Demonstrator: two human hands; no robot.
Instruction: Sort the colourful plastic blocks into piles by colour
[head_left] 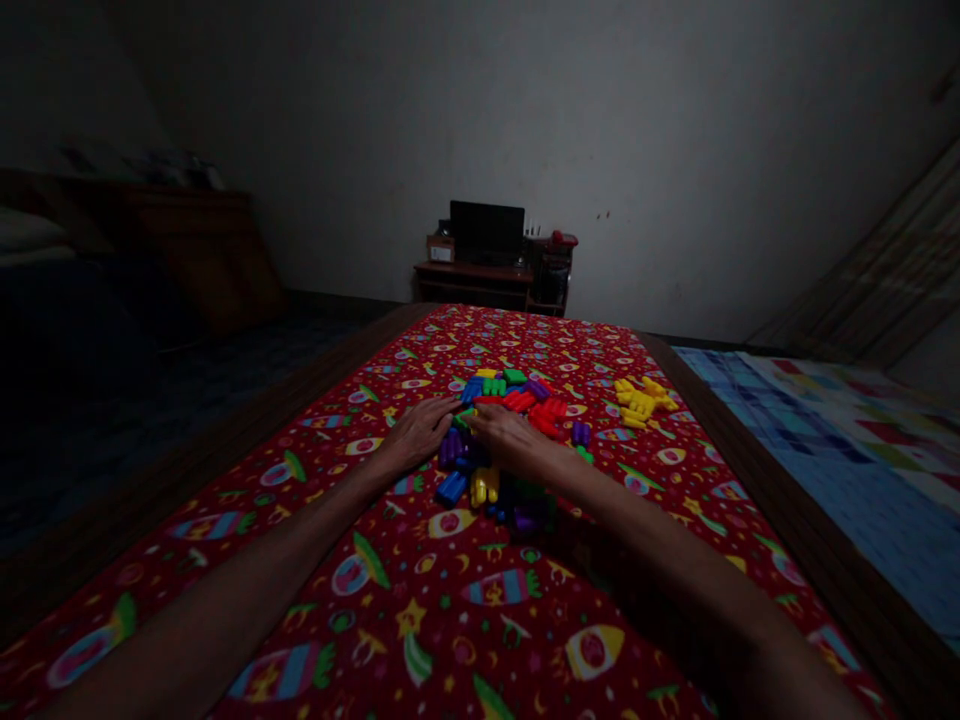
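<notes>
A pile of plastic toy building blocks in red, blue, green, purple and yellow lies on a red patterned cloth (412,620). My left hand (420,432) rests at the pile's left edge, its fingers stretched out towards the blocks, with nothing seen in it. Over the middle of the pile, my right hand (506,435) has its fingers bent together; what they hold, if anything, is hidden. Red blocks (549,415) lie just beyond the right hand. Nearer to me are a blue block (452,488) and a yellow block (486,486). Purple blocks (451,448) sit between the hands.
Yellow blocks (643,400) form a separate group to the right. A purple block (581,433) lies between them and the pile. Beyond the cloth stands a desk with a dark monitor (487,230). A checked blue cover (787,450) is on the right, and a wooden cabinet (199,250) on the left.
</notes>
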